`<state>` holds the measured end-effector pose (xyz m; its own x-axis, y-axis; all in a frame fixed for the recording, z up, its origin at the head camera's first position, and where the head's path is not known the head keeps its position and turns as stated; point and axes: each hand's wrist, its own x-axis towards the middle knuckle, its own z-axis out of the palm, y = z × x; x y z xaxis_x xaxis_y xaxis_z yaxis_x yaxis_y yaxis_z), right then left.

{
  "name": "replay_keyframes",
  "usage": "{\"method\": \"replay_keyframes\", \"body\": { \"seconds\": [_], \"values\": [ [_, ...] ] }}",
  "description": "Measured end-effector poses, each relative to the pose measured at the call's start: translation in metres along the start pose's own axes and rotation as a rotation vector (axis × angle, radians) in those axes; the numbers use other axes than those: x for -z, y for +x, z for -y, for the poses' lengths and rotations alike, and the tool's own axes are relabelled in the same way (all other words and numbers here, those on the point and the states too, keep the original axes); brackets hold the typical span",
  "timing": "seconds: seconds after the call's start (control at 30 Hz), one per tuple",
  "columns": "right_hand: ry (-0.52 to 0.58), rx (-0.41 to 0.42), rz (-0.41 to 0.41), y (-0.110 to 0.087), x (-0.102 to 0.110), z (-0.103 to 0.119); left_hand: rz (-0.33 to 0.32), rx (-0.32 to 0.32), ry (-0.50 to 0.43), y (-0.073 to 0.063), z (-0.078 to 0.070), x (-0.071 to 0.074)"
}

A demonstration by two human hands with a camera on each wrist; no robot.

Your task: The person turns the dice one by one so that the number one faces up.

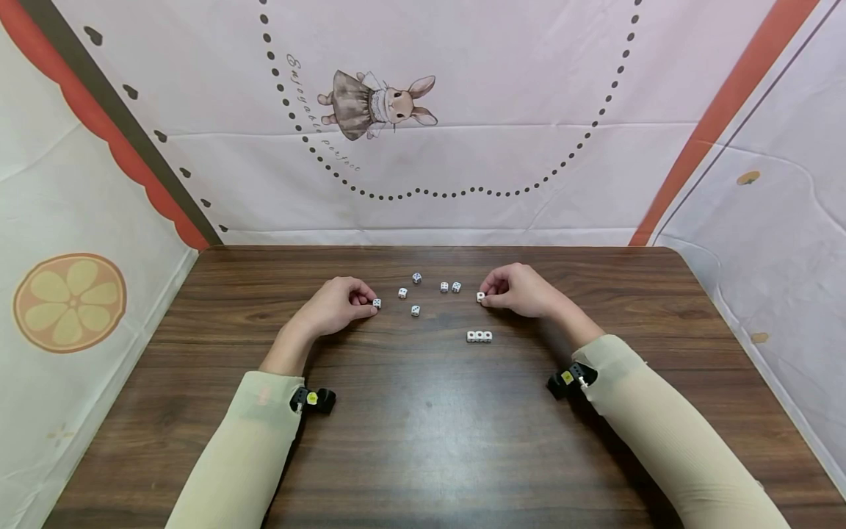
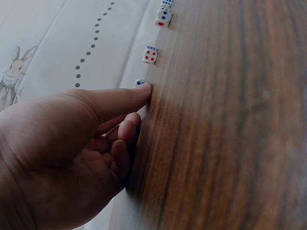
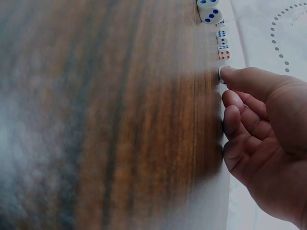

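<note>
On the left of a loose group of dice, my left hand (image 1: 335,306) pinches a white die (image 1: 377,303) between thumb and fingers, down at the tabletop. The thumb covers most of that die in the left wrist view, leaving a corner with blue pips (image 2: 140,83). Over on the right, my right hand (image 1: 522,291) pinches another die (image 1: 480,297), also low at the table; its thumb (image 3: 254,79) hides nearly all of it in the right wrist view. Between the hands lie several loose dice (image 1: 415,311), two of them (image 1: 444,287) close side by side.
Nearer than the right hand, three dice (image 1: 479,336) stand touching in a straight row. The brown wood-grain table (image 1: 423,441) ends at the back against a pale printed cloth (image 1: 423,220), with more cloth at both sides. Each wrist wears a small black camera (image 1: 317,400).
</note>
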<state>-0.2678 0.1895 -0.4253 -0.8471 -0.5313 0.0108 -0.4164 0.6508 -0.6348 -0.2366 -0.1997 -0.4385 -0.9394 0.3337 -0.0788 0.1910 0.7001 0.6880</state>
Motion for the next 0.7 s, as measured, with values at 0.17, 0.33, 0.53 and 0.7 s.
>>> {"method": "replay_keyframes", "body": {
  "seconds": [0.17, 0.33, 0.53, 0.7],
  "values": [
    [-0.003, -0.004, 0.002, -0.0002, 0.0003, -0.0001, -0.002, 0.002, -0.003, -0.0002, -0.0002, 0.0],
    [0.0, -0.005, 0.002, -0.001, 0.0007, -0.0007, -0.001, 0.001, -0.01, -0.0006, -0.0004, -0.0002],
    [-0.002, -0.006, 0.001, -0.0018, 0.0012, -0.0003, -0.003, 0.0, -0.012, -0.0007, -0.0003, -0.0002],
    [-0.004, -0.014, -0.001, -0.002, 0.0014, -0.0004, -0.008, -0.003, -0.006, -0.0003, 0.0007, -0.0001]
  ]
}}
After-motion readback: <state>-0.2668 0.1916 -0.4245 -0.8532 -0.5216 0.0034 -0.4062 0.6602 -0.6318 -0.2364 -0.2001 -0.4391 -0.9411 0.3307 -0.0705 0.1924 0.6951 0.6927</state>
